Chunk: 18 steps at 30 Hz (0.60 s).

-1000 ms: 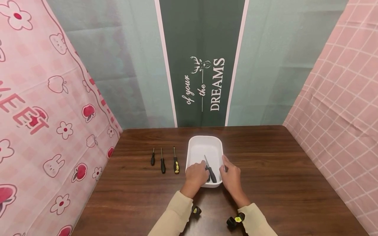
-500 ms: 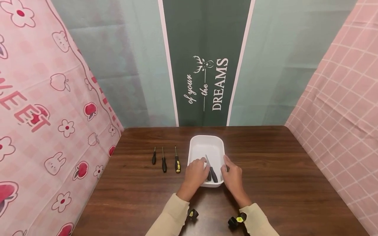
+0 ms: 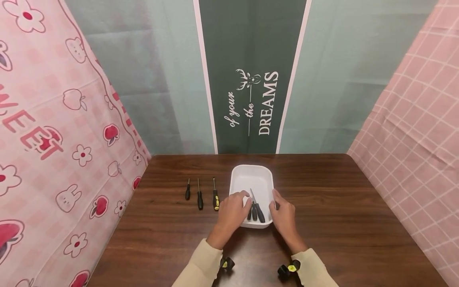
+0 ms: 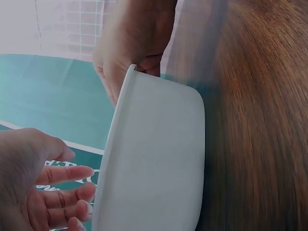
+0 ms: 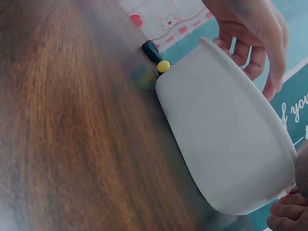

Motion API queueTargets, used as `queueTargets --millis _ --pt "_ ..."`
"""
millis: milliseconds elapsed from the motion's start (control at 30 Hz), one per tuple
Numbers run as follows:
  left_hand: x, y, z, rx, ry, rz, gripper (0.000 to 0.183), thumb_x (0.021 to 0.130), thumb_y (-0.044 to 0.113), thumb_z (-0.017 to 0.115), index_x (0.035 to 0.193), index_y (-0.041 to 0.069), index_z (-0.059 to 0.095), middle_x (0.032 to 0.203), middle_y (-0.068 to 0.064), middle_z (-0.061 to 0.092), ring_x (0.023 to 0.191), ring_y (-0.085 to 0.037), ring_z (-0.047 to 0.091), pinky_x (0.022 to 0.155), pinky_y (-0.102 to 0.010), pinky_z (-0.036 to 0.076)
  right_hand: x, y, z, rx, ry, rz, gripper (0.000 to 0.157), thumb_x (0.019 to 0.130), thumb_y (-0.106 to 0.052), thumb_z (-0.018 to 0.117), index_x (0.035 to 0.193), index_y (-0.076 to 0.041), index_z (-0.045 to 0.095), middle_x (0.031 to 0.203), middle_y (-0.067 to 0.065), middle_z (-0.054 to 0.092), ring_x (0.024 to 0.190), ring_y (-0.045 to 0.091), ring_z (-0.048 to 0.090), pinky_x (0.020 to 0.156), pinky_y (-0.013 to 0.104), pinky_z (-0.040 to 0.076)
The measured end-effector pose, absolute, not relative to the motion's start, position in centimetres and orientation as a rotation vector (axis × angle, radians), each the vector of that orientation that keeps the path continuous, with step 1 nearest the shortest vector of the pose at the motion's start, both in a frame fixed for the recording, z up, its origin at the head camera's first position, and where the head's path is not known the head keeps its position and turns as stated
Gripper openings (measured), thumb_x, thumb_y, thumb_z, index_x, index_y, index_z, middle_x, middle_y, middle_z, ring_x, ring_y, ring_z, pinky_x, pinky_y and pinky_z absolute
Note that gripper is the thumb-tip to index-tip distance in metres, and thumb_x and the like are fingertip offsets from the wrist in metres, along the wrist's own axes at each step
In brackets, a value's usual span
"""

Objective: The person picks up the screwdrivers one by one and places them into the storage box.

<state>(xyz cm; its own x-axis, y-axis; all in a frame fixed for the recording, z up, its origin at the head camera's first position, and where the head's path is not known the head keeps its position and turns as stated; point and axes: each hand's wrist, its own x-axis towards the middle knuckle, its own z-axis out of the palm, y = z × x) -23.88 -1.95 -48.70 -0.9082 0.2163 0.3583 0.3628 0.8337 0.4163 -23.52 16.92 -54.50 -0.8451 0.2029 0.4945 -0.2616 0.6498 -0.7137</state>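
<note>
A white tray [image 3: 252, 177] stands on the wooden table in the head view. Three black-handled screwdrivers lie side by side at its near end, among them the rightmost screwdriver [image 3: 260, 214]. My left hand [image 3: 232, 211] hovers over the tray's left rim, fingers loosely spread and holding nothing; the left wrist view shows these fingers [image 4: 65, 197] apart from one another. At the right rim, my right hand [image 3: 283, 213] grips the tray wall, thumb on the inner side. The left wrist view shows that hand at the tray's far edge too.
Left of the tray, three screwdrivers lie in a row on the table [image 3: 322, 207]: a small black screwdriver [image 3: 187, 194], a longer black screwdriver [image 3: 200, 201] and a black-and-yellow screwdriver [image 3: 216, 202]. Printed cloths hang behind and on both sides.
My left hand has let go of a screwdriver in the tray and drawn back to the left, fingers spreading. Three handles now show there. The right hand stays at the rim.
</note>
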Motion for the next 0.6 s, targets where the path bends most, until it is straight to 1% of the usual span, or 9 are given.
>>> queueTargets --millis 100,200,267,467,600 --pt "-23.7 -2.6 -48.6 -0.433 -2.687 -0.701 0.015 0.095 0.031 0.066 0.102 0.020 0.075 0.062 0.008 0.055 0.056 -0.013 0.055 0.048 -0.029 0.040 -23.5 16.8 -54.5 0.045 -2.324 1.124 0.039 0.084 0.010 0.065 0.123 0.011 0.065 0.123 0.026 0.065 0.116 0.039 0.063 0.096 0.051 0.048" --pt "-23.6 -3.3 -48.6 -0.413 -2.665 -0.702 0.016 0.095 0.033 0.067 0.102 0.021 0.075 0.059 0.011 0.045 0.052 -0.009 0.046 0.047 -0.027 0.035 -23.5 16.8 -54.5 0.046 -2.320 1.127 0.039 0.084 0.011 0.065 0.123 0.011 0.065 0.124 0.026 0.065 0.116 0.039 0.063 0.096 0.051 0.047" --pt "-23.5 -3.8 -48.6 -0.395 -2.656 -0.708 0.015 0.095 0.033 0.067 0.101 0.021 0.075 0.059 0.012 0.044 0.052 -0.008 0.044 0.047 -0.027 0.034 -23.5 16.8 -54.5 0.045 -2.314 1.126 0.039 0.084 0.011 0.065 0.123 0.011 0.065 0.124 0.026 0.065 0.116 0.039 0.063 0.096 0.051 0.047" --pt "-23.2 -5.0 -49.0 -0.349 -2.654 -0.737 0.013 0.094 0.030 0.069 0.099 0.020 0.075 0.061 0.011 0.047 0.052 -0.007 0.042 0.047 -0.026 0.034 -23.5 16.8 -54.5 0.033 -2.320 1.125 0.038 0.084 0.011 0.065 0.123 0.012 0.065 0.124 0.025 0.065 0.116 0.039 0.063 0.096 0.052 0.047" --pt "-23.1 -5.5 -49.4 -0.325 -2.662 -0.742 0.011 0.094 0.029 0.069 0.098 0.019 0.074 0.062 0.011 0.047 0.051 -0.006 0.041 0.046 -0.025 0.032 -23.4 16.8 -54.3 0.015 -2.345 1.139 0.039 0.086 0.008 0.065 0.125 0.011 0.064 0.125 0.025 0.064 0.118 0.038 0.062 0.097 0.051 0.047"
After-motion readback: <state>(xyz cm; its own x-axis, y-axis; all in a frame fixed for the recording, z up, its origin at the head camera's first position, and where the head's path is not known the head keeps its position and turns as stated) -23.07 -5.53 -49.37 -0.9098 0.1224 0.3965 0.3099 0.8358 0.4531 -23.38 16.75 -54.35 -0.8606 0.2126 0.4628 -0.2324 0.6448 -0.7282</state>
